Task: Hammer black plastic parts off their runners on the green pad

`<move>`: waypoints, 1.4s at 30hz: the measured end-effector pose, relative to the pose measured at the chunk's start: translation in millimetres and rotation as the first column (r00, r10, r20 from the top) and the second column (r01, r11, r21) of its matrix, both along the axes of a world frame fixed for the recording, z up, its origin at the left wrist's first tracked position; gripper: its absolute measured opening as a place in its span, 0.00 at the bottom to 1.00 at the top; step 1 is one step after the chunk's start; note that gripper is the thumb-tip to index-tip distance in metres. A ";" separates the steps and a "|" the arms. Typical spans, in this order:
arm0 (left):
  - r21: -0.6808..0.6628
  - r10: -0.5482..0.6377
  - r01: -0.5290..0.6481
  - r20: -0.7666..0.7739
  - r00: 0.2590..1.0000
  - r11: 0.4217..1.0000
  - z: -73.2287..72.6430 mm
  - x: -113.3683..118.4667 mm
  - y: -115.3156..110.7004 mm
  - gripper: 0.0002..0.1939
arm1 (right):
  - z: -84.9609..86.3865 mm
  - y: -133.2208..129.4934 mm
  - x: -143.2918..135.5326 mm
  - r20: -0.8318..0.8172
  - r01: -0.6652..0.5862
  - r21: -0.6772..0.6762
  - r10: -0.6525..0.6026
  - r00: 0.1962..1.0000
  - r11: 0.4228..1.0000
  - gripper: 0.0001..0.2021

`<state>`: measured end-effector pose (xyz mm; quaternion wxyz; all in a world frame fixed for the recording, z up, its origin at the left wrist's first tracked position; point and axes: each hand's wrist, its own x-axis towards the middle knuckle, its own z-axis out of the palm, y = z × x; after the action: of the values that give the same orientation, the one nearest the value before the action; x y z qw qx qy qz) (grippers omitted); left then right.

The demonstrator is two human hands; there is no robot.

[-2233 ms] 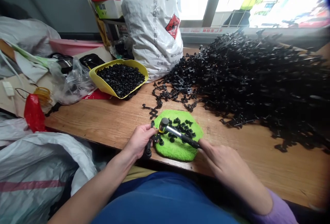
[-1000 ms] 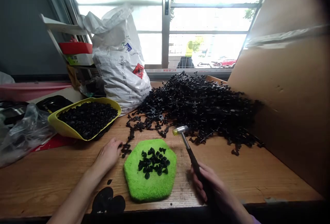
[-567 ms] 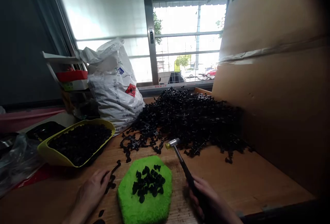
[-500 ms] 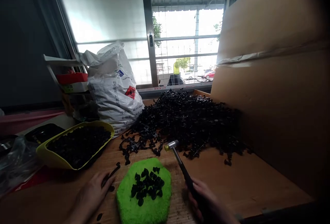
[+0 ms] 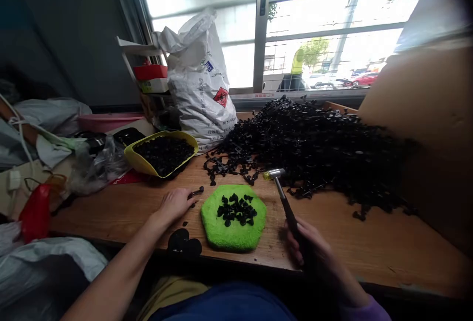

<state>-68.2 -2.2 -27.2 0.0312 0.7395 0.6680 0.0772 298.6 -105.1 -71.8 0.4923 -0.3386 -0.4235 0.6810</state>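
My left hand (image 5: 176, 205) rests on the wooden table, its fingers closed on a small black part (image 5: 195, 192) that sticks out to the right. To its right lies a green fuzzy hexagonal pad (image 5: 233, 239) with a cluster of small black pieces (image 5: 236, 210) on top. Right of the pad, my right hand (image 5: 308, 242) is wrapped round the dark handle of a small hammer (image 5: 274, 174). The silver and yellow hammer head is raised near the pad's upper right corner.
A big pile of black parts (image 5: 314, 148) covers the back right, beside a cardboard box (image 5: 436, 89). At the back left stand a yellow scoop of black pieces (image 5: 129, 159) and a white sack (image 5: 199, 89). Flat black discs (image 5: 185, 244) lie at the front edge.
The view has tilted down and turned left, bringing the table's front edge and my forearms into sight. Both hands keep their hold on the black part and the hammer.
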 end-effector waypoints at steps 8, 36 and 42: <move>0.128 -0.039 0.017 0.174 0.984 0.992 -7.6 -9.7 -4.7 0.15 | 2.2 -3.9 -0.9 -0.014 0.016 -0.003 -0.016 1.000 1.000 0.10; 0.367 -0.480 0.328 0.484 0.731 0.870 -17.2 58.1 -51.6 0.10 | 2.5 -4.4 -1.5 0.032 0.065 -0.115 -0.061 0.998 0.991 0.10; 0.398 -0.531 0.363 0.495 0.688 0.842 -20.1 40.9 -66.3 0.10 | 3.1 -5.1 -1.3 0.046 0.070 -0.103 -0.066 0.997 0.992 0.10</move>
<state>-27.2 -68.5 -47.3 0.1535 0.8167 0.4049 0.3814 297.4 -110.2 -68.7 0.4878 -0.3923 -0.3858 0.6777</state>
